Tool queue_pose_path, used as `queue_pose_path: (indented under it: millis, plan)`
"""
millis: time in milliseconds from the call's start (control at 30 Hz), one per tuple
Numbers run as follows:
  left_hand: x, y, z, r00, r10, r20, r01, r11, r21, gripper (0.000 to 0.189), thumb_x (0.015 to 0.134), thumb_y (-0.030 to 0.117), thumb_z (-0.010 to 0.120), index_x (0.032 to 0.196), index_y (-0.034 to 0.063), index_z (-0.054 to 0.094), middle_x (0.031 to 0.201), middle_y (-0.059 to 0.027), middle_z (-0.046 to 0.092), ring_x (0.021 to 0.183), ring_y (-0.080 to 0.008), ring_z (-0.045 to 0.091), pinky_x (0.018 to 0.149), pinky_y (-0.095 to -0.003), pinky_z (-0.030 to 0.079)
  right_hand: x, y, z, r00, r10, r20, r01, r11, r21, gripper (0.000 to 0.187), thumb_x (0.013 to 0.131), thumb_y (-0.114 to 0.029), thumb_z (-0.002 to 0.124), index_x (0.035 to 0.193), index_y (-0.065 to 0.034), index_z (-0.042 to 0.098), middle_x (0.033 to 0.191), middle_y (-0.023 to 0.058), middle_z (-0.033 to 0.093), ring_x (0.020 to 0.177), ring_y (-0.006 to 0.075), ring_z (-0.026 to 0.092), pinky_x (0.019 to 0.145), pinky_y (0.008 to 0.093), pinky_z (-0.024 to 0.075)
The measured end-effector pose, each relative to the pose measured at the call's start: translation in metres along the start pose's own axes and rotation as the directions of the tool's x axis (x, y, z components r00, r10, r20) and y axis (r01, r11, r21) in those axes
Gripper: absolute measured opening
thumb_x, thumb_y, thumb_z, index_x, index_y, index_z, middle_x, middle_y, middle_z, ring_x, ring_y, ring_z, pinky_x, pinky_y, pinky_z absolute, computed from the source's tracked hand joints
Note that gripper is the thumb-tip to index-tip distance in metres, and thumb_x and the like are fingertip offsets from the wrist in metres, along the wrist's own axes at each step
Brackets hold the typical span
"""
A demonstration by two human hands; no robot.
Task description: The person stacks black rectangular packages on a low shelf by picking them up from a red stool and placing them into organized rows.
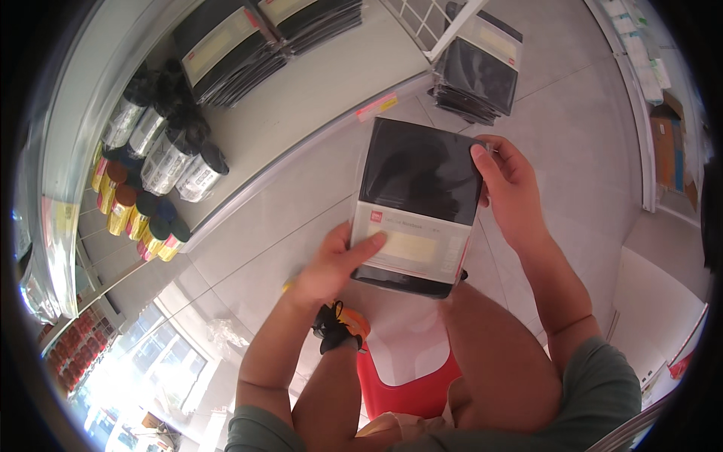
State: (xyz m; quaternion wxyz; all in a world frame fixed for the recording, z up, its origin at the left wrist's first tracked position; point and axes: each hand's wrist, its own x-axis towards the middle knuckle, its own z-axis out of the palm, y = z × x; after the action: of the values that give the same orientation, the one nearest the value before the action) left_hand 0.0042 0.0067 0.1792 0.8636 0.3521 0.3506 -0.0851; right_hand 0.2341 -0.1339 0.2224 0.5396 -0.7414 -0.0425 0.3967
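Between my two hands is a black notebook [421,169] in clear plastic wrap, with a pale paper band around its lower half. My left hand [333,265] grips its lower left edge, thumb on the band. At the upper right corner my right hand [505,181] pinches the cover and wrap, thumb on top. Beyond it, a stack of similar wrapped notebooks [477,79] rests on the tiled floor beside the shelf. Two more stacks of dark notebooks [226,51] lie on the shelf board [316,85].
Black-lidded wrapped containers [164,152] and yellow-labelled bottles [144,217] stand at the shelf's left. A white wire grid [421,22] rises at its right end. My legs straddle a red stool [406,390]. Crumpled clear plastic [226,333] lies on the floor; a cardboard box [669,152] sits right.
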Motion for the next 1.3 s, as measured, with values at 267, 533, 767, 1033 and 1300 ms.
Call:
queue_pose_path:
  millis: [267, 533, 767, 1033, 1300]
  plan:
    - [-0.012, 0.055, -0.034, 0.912, 0.396, -0.111, -0.407, 0.832, -0.378, 0.059, 0.093, -0.001, 0.065, 0.148, 0.0012, 0.045, 0.129, -0.007, 0.064, 0.118, -0.0166, 0.061, 0.1, -0.0318, 0.048, -0.039, 0.04, 0.007, 0.929, -0.034, 0.367, -0.055, 0.972, 0.229, 0.034, 0.094, -0.007, 0.067, 0.126, -0.0027, 0.055, 0.108, 0.0016, 0.065, 0.096, 0.0096, 0.061, 0.085, 0.0304, 0.0502]
    - [-0.004, 0.062, -0.05, 0.913, 0.389, -0.121, -0.406, 0.895, -0.188, 0.059, 0.091, -0.003, 0.068, 0.146, 0.0033, 0.048, 0.129, -0.0069, 0.065, 0.117, -0.0164, 0.061, 0.101, -0.03, 0.048, -0.028, 0.032, 0.025, 0.879, 0.098, 0.467, -0.249, 0.929, 0.274, 0.041, 0.103, -0.018, 0.056, 0.14, -0.0025, 0.049, 0.132, 0.0061, 0.061, 0.123, 0.0154, 0.056, 0.103, 0.0341, 0.0455]
    - [-0.001, 0.033, -0.022, 0.915, 0.315, -0.254, -0.404, 0.748, -0.527, 0.038, 0.102, 0.005, 0.055, 0.139, 0.0053, 0.051, 0.131, -0.0081, 0.062, 0.125, -0.0219, 0.058, 0.11, -0.0443, 0.045, -0.022, 0.026, 0.028, 0.901, -0.135, 0.413, 0.062, 0.98, 0.187, 0.033, 0.102, -0.012, 0.057, 0.134, -0.0057, 0.055, 0.117, 0.0013, 0.064, 0.097, 0.009, 0.056, 0.087, 0.0292, 0.0462]
    - [0.042, 0.027, 0.033, 0.942, 0.334, 0.013, -0.274, 0.795, -0.54, 0.032, 0.103, 0.01, 0.056, 0.135, 0.0078, 0.055, 0.131, -0.0028, 0.061, 0.118, -0.0173, 0.057, 0.099, -0.0393, 0.046, 0.025, -0.009, 0.078, 0.887, -0.391, 0.246, 0.349, 0.916, 0.198, 0.046, 0.102, -0.012, 0.059, 0.144, -0.0062, 0.045, 0.117, 0.0031, 0.064, 0.108, 0.0113, 0.057, 0.097, 0.0294, 0.044]
    - [0.115, 0.112, -0.003, 0.801, 0.513, -0.308, -0.595, 0.737, -0.321, 0.026, 0.103, 0.018, 0.058, 0.117, -0.0042, 0.057, 0.115, -0.0121, 0.064, 0.107, -0.0203, 0.062, 0.097, -0.0347, 0.051, 0.179, -0.084, 0.114, 0.907, -0.357, 0.225, 0.422, 0.767, -0.483, 0.05, 0.102, -0.034, 0.055, 0.139, 0.0002, 0.05, 0.125, 0.0192, 0.065, 0.112, 0.0323, 0.064, 0.098, 0.0394, 0.0479]
